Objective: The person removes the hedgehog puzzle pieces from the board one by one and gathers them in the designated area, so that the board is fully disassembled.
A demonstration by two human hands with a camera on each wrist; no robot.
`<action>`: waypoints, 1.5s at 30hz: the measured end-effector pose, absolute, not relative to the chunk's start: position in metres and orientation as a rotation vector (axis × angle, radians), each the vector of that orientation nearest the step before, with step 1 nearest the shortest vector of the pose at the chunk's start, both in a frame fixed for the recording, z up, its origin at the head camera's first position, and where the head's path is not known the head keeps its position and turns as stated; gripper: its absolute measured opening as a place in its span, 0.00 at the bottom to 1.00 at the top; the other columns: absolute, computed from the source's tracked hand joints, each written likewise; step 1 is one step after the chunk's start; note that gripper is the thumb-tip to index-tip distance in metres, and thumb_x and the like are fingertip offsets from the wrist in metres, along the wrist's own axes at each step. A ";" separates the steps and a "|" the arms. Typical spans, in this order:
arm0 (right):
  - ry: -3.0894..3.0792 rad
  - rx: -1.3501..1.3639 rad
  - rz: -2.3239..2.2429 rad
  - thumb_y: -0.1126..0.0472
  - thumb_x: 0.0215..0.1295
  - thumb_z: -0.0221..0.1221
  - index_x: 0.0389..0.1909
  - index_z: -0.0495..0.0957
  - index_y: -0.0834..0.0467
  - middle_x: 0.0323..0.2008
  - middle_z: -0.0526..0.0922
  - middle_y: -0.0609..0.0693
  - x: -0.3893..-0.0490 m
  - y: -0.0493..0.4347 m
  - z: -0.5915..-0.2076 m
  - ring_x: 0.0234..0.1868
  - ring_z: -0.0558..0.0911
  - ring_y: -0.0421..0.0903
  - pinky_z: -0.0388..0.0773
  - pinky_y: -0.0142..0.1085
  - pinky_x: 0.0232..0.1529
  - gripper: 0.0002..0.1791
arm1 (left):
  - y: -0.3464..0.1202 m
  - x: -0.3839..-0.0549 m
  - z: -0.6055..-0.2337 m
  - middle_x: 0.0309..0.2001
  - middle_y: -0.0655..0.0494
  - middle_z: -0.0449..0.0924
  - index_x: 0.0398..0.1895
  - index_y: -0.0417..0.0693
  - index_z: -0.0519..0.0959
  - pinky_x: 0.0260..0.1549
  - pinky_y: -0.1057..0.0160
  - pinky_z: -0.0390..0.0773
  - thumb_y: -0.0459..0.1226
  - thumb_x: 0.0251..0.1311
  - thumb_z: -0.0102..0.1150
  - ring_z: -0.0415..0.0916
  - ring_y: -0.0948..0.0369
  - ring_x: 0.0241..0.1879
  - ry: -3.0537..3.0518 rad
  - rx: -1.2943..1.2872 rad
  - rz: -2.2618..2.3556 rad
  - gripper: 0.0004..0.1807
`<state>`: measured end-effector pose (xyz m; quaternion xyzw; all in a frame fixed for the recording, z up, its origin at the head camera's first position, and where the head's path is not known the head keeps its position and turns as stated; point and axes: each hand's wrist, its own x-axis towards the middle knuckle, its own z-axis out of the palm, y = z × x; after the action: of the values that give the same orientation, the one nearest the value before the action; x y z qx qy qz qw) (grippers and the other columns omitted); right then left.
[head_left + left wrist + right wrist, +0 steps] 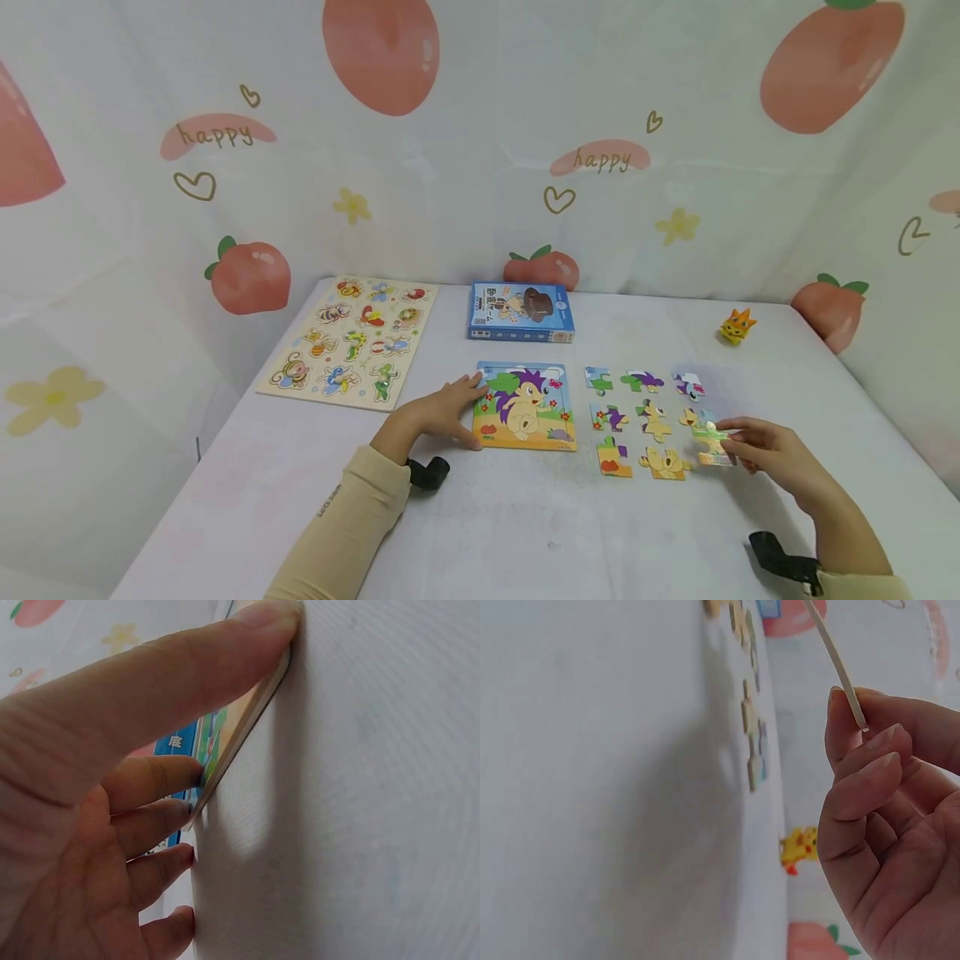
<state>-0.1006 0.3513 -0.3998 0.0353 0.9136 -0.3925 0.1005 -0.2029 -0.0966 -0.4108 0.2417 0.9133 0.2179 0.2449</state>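
Observation:
A square hedgehog jigsaw board (522, 408) lies flat on the white table. My left hand (442, 408) rests against its left side, thumb at the near corner and fingers spread along the edge; in the left wrist view the thumb (187, 671) touches the board's rim. Between thumb and fingers my right hand (776, 458) pinches a jigsaw piece (711, 446), whose thin edge shows in the right wrist view. That piece is raised above the table and partly covers another piece (690, 417). Several loose pieces, such as one with a red shape (613, 458), lie in rows between board and right hand.
Behind the board stands a blue box (521, 312). A wooden insect-picture board (348, 342) lies at the back left. Toward the back right sits a small orange-yellow toy figure (737, 326). A printed cloth (465, 192) hangs along the table's far edge.

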 end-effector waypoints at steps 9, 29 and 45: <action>2.618 0.190 -1.205 0.55 0.66 0.55 0.54 0.69 0.74 0.24 0.74 0.42 -0.100 0.366 -0.410 0.25 0.70 0.36 0.70 0.31 0.26 0.26 | -0.096 -0.203 -0.411 0.75 0.56 0.40 0.71 0.53 0.56 0.70 0.43 0.45 0.47 0.45 0.71 0.34 0.52 0.75 2.489 0.660 0.595 0.49; 2.685 0.229 -1.031 0.50 0.57 0.63 0.47 0.74 0.72 0.31 0.78 0.48 -0.104 0.368 -0.422 0.29 0.72 0.37 0.72 0.28 0.27 0.29 | -0.097 -0.202 -0.409 0.75 0.56 0.40 0.71 0.53 0.56 0.69 0.42 0.45 0.47 0.45 0.71 0.34 0.52 0.75 2.491 0.652 0.608 0.49; 2.691 -0.048 -0.985 0.56 0.56 0.64 0.53 0.71 0.72 0.33 0.73 0.52 -0.093 0.371 -0.416 0.31 0.70 0.31 0.70 0.26 0.30 0.29 | -0.097 -0.200 -0.407 0.75 0.54 0.40 0.71 0.52 0.56 0.69 0.41 0.45 0.47 0.46 0.71 0.35 0.49 0.74 2.473 0.658 0.621 0.49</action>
<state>-0.0929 0.3714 -0.4164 -0.0166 0.9301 -0.3403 0.1372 -0.2001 -0.0971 -0.4070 0.2419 0.9089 0.2284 0.2515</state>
